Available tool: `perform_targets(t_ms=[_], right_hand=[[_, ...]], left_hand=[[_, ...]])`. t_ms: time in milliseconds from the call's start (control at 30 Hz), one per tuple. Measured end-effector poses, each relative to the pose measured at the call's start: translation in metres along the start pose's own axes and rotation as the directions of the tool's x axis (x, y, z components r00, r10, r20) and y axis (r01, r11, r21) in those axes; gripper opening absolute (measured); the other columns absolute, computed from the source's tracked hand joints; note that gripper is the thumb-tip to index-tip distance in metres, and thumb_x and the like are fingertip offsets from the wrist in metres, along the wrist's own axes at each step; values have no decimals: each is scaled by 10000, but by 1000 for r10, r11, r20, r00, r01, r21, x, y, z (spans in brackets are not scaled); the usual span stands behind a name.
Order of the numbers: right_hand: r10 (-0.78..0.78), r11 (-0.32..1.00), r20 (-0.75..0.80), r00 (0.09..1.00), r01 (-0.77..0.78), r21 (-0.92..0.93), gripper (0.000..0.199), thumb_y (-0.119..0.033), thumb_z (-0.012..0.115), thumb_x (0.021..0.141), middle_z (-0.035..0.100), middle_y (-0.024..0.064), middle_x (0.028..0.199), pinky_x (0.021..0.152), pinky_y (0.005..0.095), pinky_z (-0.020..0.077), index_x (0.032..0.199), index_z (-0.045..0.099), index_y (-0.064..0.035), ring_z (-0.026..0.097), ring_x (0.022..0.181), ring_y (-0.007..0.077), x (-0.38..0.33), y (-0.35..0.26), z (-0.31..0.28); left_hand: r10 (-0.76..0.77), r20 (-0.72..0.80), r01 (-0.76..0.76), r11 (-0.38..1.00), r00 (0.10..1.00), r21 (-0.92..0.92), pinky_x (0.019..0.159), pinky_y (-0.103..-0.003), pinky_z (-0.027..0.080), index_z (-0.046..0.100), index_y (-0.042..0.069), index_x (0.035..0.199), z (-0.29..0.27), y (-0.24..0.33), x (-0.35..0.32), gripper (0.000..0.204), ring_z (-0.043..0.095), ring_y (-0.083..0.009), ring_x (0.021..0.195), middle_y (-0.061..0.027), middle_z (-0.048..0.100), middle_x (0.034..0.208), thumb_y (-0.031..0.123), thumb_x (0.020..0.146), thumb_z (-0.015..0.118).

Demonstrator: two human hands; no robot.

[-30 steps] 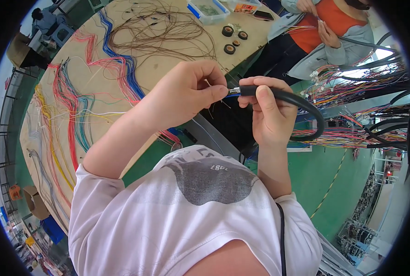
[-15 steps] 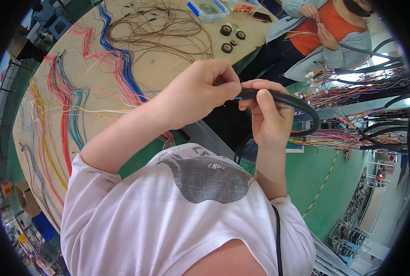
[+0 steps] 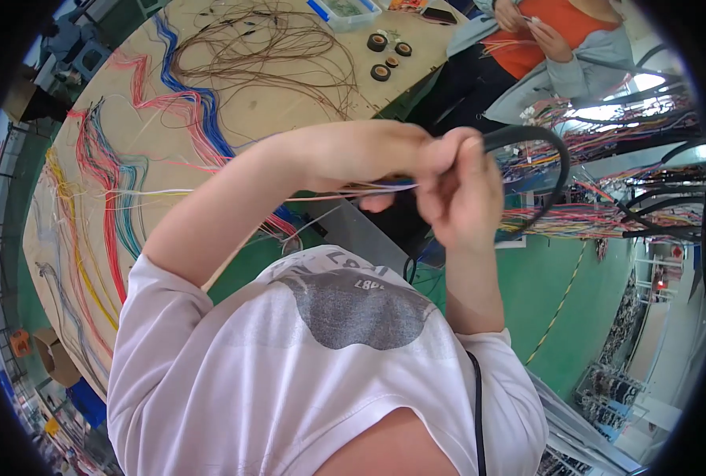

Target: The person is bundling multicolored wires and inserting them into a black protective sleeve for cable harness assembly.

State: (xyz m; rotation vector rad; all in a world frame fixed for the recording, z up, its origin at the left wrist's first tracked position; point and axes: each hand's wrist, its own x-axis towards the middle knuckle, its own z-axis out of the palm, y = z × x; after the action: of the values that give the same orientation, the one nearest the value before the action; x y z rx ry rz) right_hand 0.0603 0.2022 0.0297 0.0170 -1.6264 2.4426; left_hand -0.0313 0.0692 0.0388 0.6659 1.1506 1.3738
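My two hands are raised together in front of my chest. My right hand (image 3: 462, 198) grips one end of a black flexible tube (image 3: 560, 170), which loops out to the right and curves back down behind the hand. My left hand (image 3: 365, 155) presses against the right one and pinches a few thin pale wires (image 3: 333, 194) that run in from the left toward the tube's end. The tube's mouth is hidden by my fingers. My white T-shirt fills the lower part of the view.
A wooden harness board (image 3: 242, 103) beyond my hands carries red, blue and yellow wire runs and a brown wire tangle (image 3: 269, 44). Black tape rolls (image 3: 380, 71) and a blue tray (image 3: 341, 9) lie at its far edge. Another person (image 3: 547, 40) in orange stands top right. Coloured wire bundles (image 3: 606, 218) hang right, over green floor.
Both hands have shifted right and closed up against each other. My left hand now overlaps the tube's end, and thin wires show stretched between the hands.
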Motion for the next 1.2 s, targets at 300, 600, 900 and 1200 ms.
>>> perform_targets(t_ms=[300, 600, 900, 1200], right_hand=[[-226, 920, -296, 928, 304, 248, 239, -276, 346, 884, 457, 75, 595, 310, 174, 171, 810, 460, -80, 245, 357, 52, -7, -56, -64], [-177, 968, -255, 951, 214, 128, 203, -254, 382, 867, 562, 165, 761, 560, 279, 420, 802, 447, -73, 529, 619, 192, -9, -9, -53], [-21, 748, -202, 979, 149, 647, 327, -364, 356, 869, 189, -48, 471, 411, 216, 220, 634, 332, -139, 193, 407, 69, 2, -7, -20], [-185, 891, -29, 982, 181, 416, 171, -250, 418, 864, 445, 61, 615, 680, 341, 407, 828, 366, -91, 474, 616, 181, -4, 12, -8]], left_hand=[[-63, -39, 68, 988, 997, 139, 419, -173, 241, 449, 63, 729, 40, -15, -17, 331, 290, -28, 485, 54, 342, 574, 351, 874, 373], [-65, -113, 92, 962, 991, 257, 423, -186, 272, 459, 78, 703, 29, -22, 7, 272, 329, -42, 485, 46, 376, 571, 267, 878, 370], [132, -44, -94, 865, 990, 493, 430, -208, 272, 447, 46, 707, 33, -12, 29, 249, 324, -66, 475, 20, 397, 587, 219, 871, 373], [9, 117, 2, 996, 993, -93, 400, -196, 196, 391, 77, 729, 6, -23, 22, 197, 274, -48, 450, 49, 319, 563, 213, 845, 474]])
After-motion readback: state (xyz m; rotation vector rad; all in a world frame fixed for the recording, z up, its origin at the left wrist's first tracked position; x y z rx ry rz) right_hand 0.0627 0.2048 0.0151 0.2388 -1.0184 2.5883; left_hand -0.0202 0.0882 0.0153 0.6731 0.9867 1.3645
